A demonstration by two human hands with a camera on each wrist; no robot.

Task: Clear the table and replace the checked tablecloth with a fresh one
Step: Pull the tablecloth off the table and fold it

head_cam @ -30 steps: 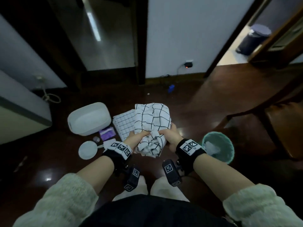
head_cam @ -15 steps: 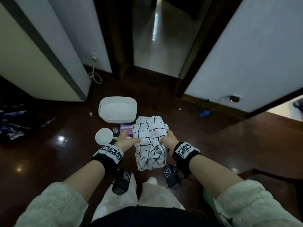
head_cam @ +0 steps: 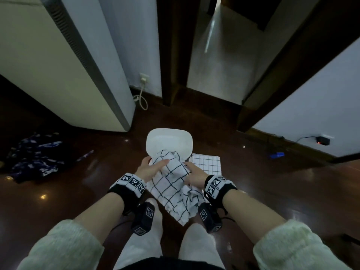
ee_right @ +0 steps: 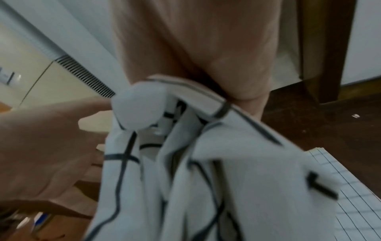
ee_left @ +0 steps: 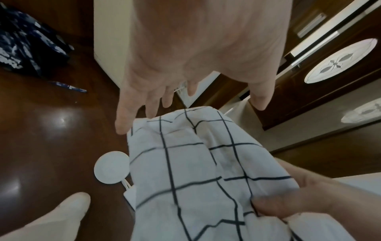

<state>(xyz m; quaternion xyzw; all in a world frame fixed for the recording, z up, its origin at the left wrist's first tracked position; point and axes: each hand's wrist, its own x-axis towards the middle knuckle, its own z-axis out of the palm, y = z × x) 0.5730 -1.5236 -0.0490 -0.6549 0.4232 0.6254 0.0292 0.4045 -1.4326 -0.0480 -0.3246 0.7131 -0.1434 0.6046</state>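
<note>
White crumpled cloth with a wide black check (head_cam: 171,184) is pinched by right hand (head_cam: 194,177); left hand (head_cam: 151,169) is spread flat against it; white oval tub (head_cam: 169,142) at 12 o'clock.

I see the checked tablecloth (head_cam: 171,184) bunched into a loose, crumpled roll, white with a wide black grid, held up off the dark floor. Its upper end overlaps the near rim of a white tub (head_cam: 169,142) in the head view, while its lower end hangs in wrinkled folds. Just beside it, a second cloth (head_cam: 207,162), white with a much finer grid, lies folded flat and square on the floor, next to the tub.
</note>
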